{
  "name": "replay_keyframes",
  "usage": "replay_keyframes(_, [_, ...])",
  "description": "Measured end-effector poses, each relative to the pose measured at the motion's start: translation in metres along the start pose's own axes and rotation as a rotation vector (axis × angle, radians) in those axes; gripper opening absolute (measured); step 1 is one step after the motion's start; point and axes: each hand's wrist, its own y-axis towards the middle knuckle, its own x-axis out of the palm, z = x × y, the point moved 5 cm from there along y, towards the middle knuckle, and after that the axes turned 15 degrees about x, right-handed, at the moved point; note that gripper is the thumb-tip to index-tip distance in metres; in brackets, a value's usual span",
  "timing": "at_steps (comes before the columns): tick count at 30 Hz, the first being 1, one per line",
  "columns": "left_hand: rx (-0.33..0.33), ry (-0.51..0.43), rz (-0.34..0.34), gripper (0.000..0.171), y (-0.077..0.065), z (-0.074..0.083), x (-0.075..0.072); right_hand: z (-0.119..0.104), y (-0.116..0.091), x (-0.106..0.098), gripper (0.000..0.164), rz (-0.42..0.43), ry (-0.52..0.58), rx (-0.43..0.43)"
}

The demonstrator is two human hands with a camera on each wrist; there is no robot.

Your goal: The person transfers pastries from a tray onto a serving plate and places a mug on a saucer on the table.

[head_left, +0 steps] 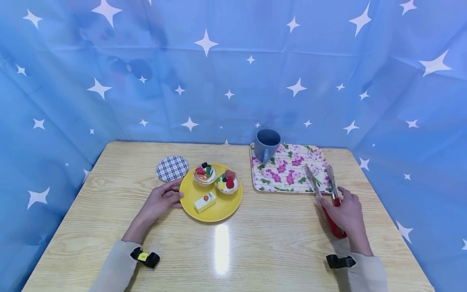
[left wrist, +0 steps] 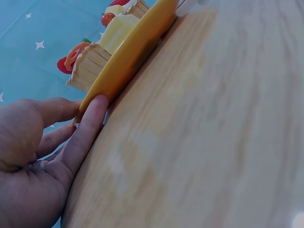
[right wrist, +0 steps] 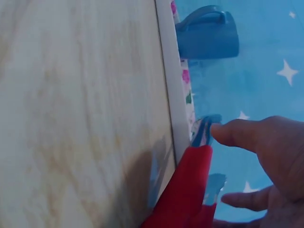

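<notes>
At the left, my left hand (head_left: pixel 165 199) pinches the near-left rim of a yellow plate (head_left: pixel 187 205). The left wrist view shows the thumb and a finger on either side of that rim. On the plate sit two fruit-topped tarts (head_left: pixel 205 174) and a small pale rectangular cake (head_left: pixel 205 202) with an orange dot on top. My right hand (head_left: pixel 344 211) is spread over a pair of red-handled metal tongs (head_left: pixel 337 232), thumb and fingers apart on either side of its arms. Its fingers look loosely bent in the right wrist view (right wrist: pixel 266 161). The tong tips reach over the floral tray (head_left: pixel 270 187).
A blue-grey mug (head_left: pixel 267 146) stands on the tray's far-left corner. A round checked coaster (head_left: pixel 172 168) lies behind the left hand, beside the plate. The wooden table (head_left: pixel 270 243) ends at a blue curtain (head_left: pixel 233 109) with white stars.
</notes>
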Motion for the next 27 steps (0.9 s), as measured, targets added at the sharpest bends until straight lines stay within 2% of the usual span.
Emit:
replay_keyframes(4, [-0.011,0.010,-0.001,0.059,0.001,0.002,0.000,-0.007,-0.002,-0.005,0.095,0.010,0.027,-0.012])
replay_keyframes(14, [-0.033,0.064,-0.007,0.062,0.003,0.011,-0.002,-0.033,-0.010,-0.016,0.084,0.060,0.122,-0.145])
replay_keyframes(20, [0.029,0.130,-0.013,0.063,0.006,0.023,-0.010,-0.049,-0.013,-0.015,0.080,0.060,0.169,-0.240])
replay_keyframes(27, [0.076,0.219,-0.004,0.062,0.006,0.034,-0.020,-0.064,-0.015,-0.010,0.076,0.006,0.232,-0.317])
